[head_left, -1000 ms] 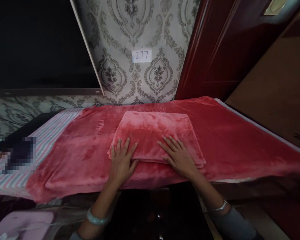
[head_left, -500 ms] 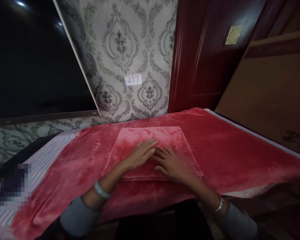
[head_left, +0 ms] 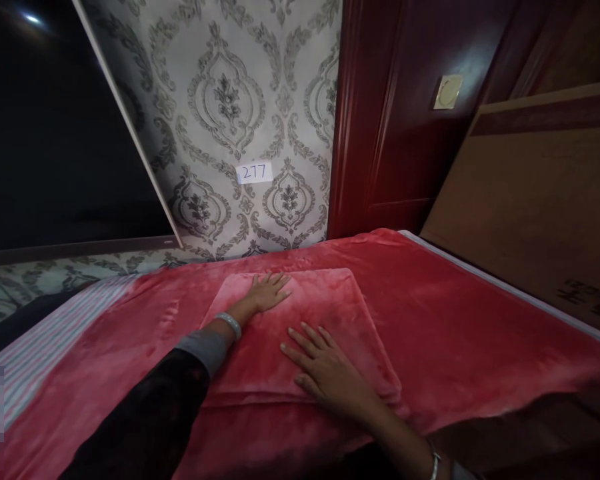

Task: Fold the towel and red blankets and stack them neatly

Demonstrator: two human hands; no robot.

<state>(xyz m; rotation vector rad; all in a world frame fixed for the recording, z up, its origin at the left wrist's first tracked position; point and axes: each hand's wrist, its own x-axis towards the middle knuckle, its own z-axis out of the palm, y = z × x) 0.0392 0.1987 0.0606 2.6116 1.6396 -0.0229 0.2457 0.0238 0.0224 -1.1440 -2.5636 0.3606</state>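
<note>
A folded pink-red plush cloth (head_left: 330, 300), roughly square, lies flat on a larger red plush blanket (head_left: 445, 313). Spread over the cloth's far left part is my left hand (head_left: 267, 292), palm down with fingers apart. My right hand (head_left: 325, 367) rests on its near right part, fingers also spread and pointing away from me. Neither hand grips anything. The cloth's near edge shows layered folds, partly covered by my right wrist.
A striped sheet (head_left: 65, 327) shows at the left beside the blanket. Behind are a patterned wall with a paper label reading 277 (head_left: 255, 173), a dark screen (head_left: 55, 147) and a red wooden panel (head_left: 370, 120). A large cardboard box (head_left: 530, 200) leans at the right.
My hands, close together at the cloth's middle before, have moved apart. The left went toward the far left edge, the right slightly nearer to me. The camera view has shifted a little.
</note>
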